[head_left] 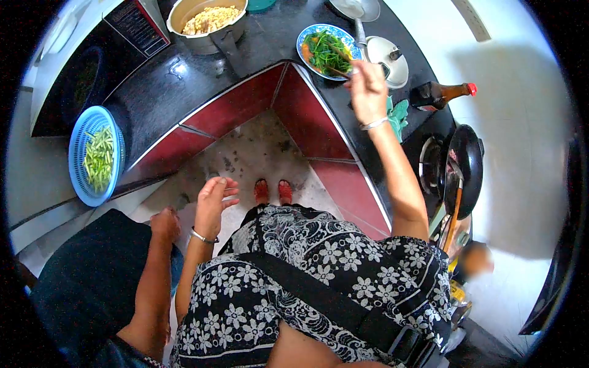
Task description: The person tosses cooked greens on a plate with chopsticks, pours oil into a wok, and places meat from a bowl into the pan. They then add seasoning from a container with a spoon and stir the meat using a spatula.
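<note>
My right hand (368, 92) is closed round a pair of chopsticks (339, 53), whose far ends reach into cooked greens (324, 52) on a blue-and-white plate (305, 38). Some orange pieces lie beside the greens. My left hand (216, 195) hangs over the floor in front of my body, fingers apart, holding nothing. Just right of the plate, a round lid (397, 69) and a ladle (359, 30) rest on the dark counter (270, 40). A green cloth (397, 116) lies close to my right wrist.
Another person (92, 276) stands at my left. A blue basket of cut green stalks (76, 153) and a pot of yellow food (236, 30) are on the left counter. At right are a red-capped bottle (432, 96), a gas burner (431, 162) and a tilted wok (469, 165).
</note>
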A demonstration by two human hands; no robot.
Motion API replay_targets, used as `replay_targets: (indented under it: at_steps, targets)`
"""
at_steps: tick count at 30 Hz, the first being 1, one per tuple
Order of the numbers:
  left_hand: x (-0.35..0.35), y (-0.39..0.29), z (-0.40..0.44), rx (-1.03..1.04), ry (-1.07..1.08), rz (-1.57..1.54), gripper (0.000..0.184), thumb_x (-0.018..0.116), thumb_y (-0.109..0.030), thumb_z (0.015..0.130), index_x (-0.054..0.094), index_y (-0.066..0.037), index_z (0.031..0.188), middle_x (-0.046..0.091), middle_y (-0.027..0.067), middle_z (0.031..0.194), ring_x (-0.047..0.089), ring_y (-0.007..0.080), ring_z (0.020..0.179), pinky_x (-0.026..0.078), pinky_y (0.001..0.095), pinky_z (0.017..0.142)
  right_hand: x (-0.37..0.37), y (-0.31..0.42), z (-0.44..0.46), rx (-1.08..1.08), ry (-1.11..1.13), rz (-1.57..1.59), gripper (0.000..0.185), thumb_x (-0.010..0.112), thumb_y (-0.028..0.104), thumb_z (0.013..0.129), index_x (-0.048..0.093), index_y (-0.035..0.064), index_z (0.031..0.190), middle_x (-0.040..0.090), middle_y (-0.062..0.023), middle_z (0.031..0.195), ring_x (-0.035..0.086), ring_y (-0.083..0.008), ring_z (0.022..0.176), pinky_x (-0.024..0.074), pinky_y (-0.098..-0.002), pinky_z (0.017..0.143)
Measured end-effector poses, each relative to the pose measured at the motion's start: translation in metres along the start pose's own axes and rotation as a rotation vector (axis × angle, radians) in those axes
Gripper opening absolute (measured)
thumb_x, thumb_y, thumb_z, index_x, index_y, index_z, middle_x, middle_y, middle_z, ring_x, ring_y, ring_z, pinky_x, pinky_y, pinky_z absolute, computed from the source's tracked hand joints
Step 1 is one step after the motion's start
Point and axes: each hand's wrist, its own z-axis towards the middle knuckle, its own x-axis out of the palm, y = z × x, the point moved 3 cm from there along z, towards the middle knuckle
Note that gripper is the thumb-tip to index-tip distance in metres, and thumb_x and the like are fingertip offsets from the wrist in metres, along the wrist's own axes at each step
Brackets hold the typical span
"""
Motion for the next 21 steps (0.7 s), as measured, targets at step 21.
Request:
replay_targets:
  at_steps: [21]
  targets:
    - [0.005,-0.002,-0.002,0.006,0.031,0.027,0.019,0.044,-0.023,0.091,0.052,-0.006,0.093,0.059,0.0073,0.091,0.057,0.0167,0.082,0.049,0.0295,0.069,-0.02,-0.06,0.008,0.465,-0.289,0.503,0.02,0.039,0.016,0.093,0.047,-0.0023,0.09,0.059,-0.0129,0.08,0.064,-0.0188,0.067,0.0531,-0.0257,0.058]
